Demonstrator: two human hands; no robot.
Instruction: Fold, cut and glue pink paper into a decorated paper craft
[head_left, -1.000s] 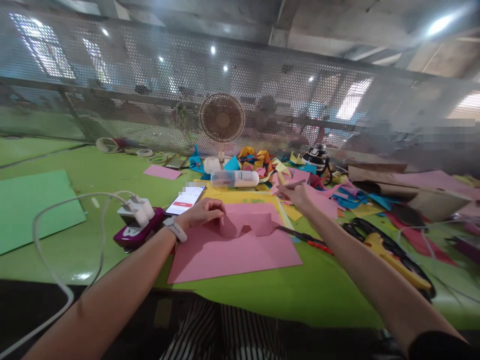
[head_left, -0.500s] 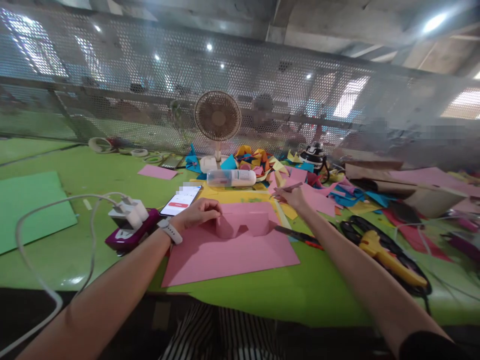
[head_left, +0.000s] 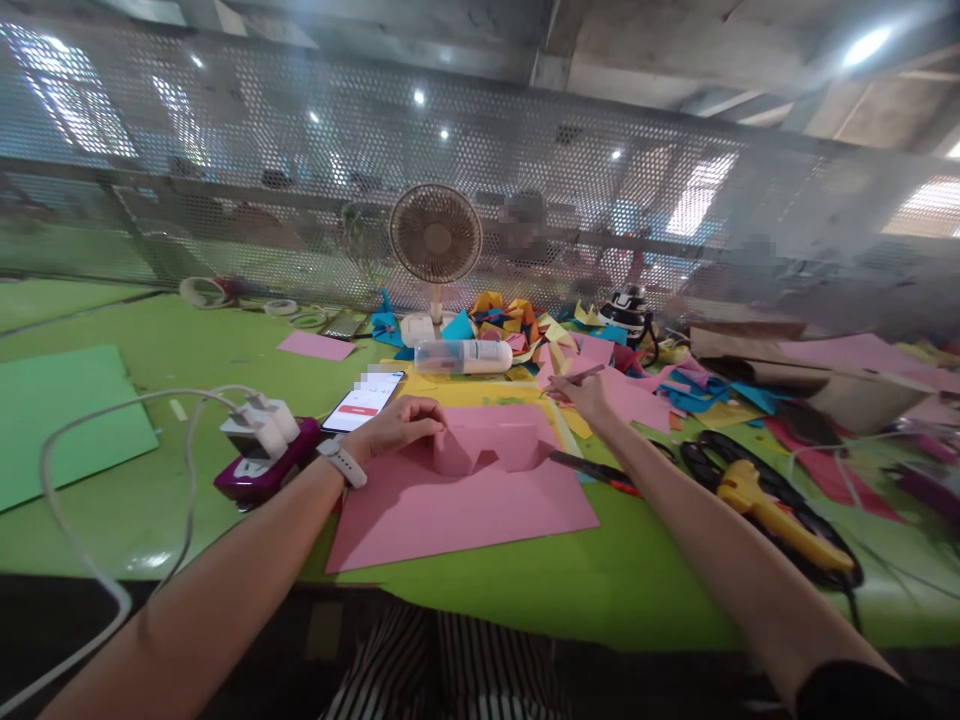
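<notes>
My left hand [head_left: 406,424], with a white watch on its wrist, pinches the upper left edge of a pink paper cutout [head_left: 517,447]. The cutout stands bent upright, with a notch in its lower edge, over a flat sheet of pink paper [head_left: 457,525]. To the right, my right hand [head_left: 589,398] is closed on a slim pencil-like stick [head_left: 583,376], raised above the yellow paper. A utility knife [head_left: 596,470] with black and red parts lies beside the pink sheet, near my right forearm.
A phone [head_left: 364,402] and a purple power strip [head_left: 266,465] with white chargers and cables sit left. A yellow glue gun [head_left: 780,518] lies right. Behind are a plastic bottle [head_left: 461,357], coloured paper scraps [head_left: 517,318], a fan [head_left: 435,233] and a mesh partition [head_left: 300,200].
Almost nothing differs. The view has shifted very slightly, while both hands keep the same hold and place.
</notes>
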